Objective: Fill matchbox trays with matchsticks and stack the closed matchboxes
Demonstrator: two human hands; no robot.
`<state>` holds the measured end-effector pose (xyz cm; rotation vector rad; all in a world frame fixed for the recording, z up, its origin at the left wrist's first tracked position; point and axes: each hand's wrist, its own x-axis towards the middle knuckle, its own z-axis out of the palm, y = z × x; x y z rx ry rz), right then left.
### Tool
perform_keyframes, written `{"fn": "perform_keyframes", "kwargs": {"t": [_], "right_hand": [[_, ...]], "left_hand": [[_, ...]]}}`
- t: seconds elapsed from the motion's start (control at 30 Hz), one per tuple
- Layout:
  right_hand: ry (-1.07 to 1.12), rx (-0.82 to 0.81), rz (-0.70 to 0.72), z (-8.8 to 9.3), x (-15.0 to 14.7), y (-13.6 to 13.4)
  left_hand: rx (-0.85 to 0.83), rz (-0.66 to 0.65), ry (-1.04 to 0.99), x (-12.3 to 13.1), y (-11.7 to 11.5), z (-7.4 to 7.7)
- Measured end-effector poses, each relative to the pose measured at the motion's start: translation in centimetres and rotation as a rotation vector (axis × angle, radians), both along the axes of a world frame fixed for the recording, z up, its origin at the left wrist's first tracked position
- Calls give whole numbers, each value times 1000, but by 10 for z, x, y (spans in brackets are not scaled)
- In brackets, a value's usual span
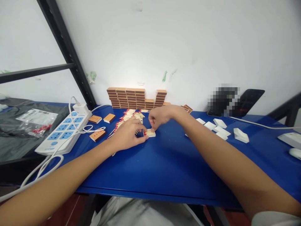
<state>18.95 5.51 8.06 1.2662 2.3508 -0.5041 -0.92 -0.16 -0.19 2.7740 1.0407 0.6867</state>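
Note:
A small white matchbox tray (151, 135) with red-tipped matches (148, 132) lying in it rests on the blue table. My left hand (130, 133) pinches the tray's left end between thumb and forefinger. From the right, my right hand (162, 116) reaches over with curled fingers, its fingertips closed on the matches at the tray's right end. Part of the tray is hidden by the fingers. Just behind my left hand spreads a loose pile of matches (129, 115), some partly covered by that hand.
Stacked matchboxes (127, 98) line the wall. Several orange matchbox sleeves (109, 118) lie left of the pile, near a power strip (66, 130) with loose white cable. White empty-looking trays (220, 131) sit at right, before a phone (250, 102). A dark bag (14, 131) lies far left.

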Motion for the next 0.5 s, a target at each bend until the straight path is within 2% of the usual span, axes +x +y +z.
{"fn": "perform_keyframes", "kwargs": {"t": [0.17, 0.3, 0.4, 0.5], "right_hand": [[2, -32, -22, -2, 0, 1], [23, -22, -40, 6, 14, 7], [93, 133, -109, 20, 41, 15], [195, 386, -303, 35, 73, 23]], "left_hand": [[-13, -29, -28, 0, -1, -1], [-6, -13, -41, -1, -2, 0], [20, 31, -47, -1, -3, 0], [54, 72, -10, -2, -3, -1]]}}
